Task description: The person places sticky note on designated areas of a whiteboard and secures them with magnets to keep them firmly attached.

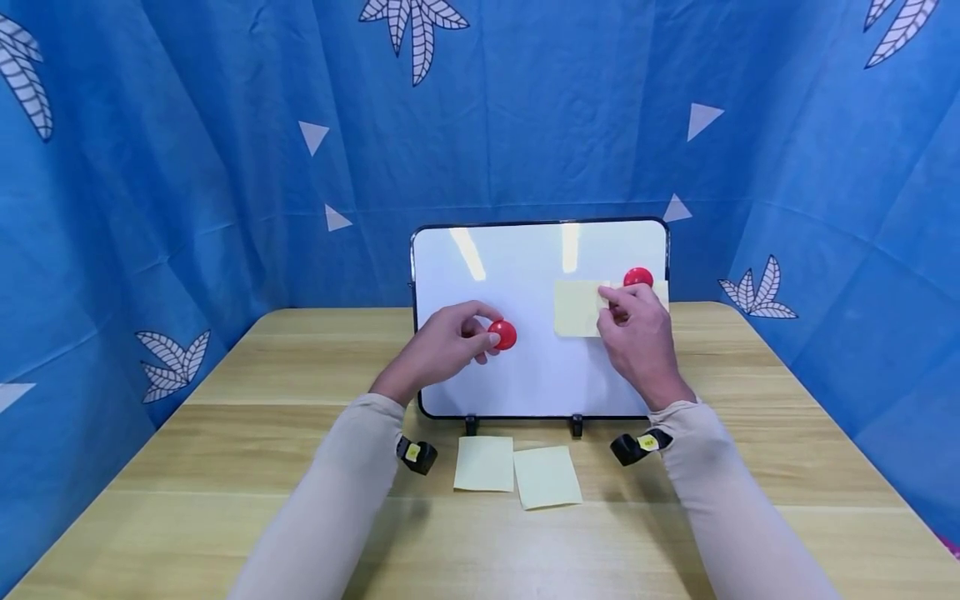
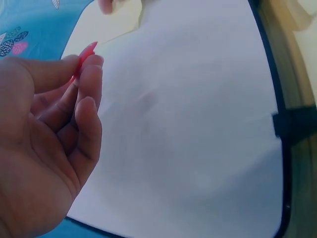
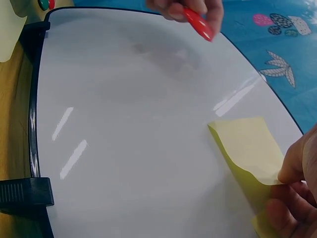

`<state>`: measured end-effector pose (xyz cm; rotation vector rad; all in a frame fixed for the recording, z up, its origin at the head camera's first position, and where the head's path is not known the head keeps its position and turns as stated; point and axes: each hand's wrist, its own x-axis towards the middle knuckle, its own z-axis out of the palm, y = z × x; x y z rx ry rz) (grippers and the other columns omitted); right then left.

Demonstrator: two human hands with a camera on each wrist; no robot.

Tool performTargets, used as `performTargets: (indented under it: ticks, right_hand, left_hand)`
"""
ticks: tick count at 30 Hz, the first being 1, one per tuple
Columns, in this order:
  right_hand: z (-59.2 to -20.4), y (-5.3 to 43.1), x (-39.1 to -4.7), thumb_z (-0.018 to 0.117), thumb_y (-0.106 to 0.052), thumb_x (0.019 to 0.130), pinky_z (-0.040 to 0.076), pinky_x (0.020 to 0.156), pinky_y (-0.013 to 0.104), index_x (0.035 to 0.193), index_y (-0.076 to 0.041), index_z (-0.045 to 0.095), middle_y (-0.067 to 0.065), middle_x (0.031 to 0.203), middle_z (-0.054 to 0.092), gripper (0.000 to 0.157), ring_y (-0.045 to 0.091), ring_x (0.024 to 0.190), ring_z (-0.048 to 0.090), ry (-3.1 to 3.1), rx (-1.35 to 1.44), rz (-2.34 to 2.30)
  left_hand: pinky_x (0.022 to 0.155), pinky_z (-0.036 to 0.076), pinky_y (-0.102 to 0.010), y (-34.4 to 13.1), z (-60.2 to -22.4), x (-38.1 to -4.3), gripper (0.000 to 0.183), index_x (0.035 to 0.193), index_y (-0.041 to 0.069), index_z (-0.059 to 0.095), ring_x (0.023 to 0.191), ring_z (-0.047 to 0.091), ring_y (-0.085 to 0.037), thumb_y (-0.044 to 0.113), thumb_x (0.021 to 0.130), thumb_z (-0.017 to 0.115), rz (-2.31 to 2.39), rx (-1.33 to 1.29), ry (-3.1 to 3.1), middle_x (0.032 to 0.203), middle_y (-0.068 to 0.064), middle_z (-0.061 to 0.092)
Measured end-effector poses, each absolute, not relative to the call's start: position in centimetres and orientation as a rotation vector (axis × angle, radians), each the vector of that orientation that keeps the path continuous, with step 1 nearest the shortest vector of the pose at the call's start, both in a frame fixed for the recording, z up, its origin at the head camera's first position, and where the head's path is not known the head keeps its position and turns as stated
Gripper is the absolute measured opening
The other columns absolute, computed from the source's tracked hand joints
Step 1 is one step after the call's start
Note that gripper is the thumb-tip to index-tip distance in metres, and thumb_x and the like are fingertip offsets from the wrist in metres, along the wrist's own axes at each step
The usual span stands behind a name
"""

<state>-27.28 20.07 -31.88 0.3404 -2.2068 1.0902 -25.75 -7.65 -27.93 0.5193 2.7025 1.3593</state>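
In the head view my left hand pinches a round red magnet between thumb and fingertips, in front of the middle of the whiteboard. The left wrist view shows that magnet edge-on. My right hand pinches a pale yellow sticky note by its right edge. In the right wrist view this note bends, and its free side stands near the board's surface. A second red magnet sits on the board above my right hand, by another yellow note that the hand partly covers.
Two more yellow sticky notes, a left one and a right one, lie on the wooden table before the board. The whiteboard stands on black feet. A blue patterned curtain hangs behind and at both sides.
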Motion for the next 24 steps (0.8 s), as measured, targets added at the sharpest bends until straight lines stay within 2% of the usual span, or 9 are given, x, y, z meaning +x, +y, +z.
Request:
performTargets:
  ticks: [18,24]
  right_hand:
    - [-31.6,19.5,-27.4,0.063,-0.001,0.092,0.054,0.081,0.042,0.125,0.002,0.068,0.016,0.103,0.056,0.033,0.027,0.092,0.061,-2.221,0.364,1.078]
    - [-31.8,19.9,-27.2,0.065,-0.002,0.092,0.053,0.080,0.041,0.125,0.001,0.068,0.015,0.103,0.056,0.033,0.026,0.091,0.062,-2.216,0.333,1.051]
  left_hand:
    - [0.073,0.054,-0.035,-4.7,-28.0,-27.3,0.031,0.123,0.020,0.060,0.082,0.068,-0.021,0.023,0.095,0.072,1.489,0.363,2.676,0.095,-0.001,0.070]
    - [0.071,0.054,-0.035,-2.8,-28.0,-27.9,0.025,0.120,0.019,0.058,0.074,0.070,-0.024,0.021,0.097,0.068,1.530,0.399,2.621,0.092,-0.002,0.070]
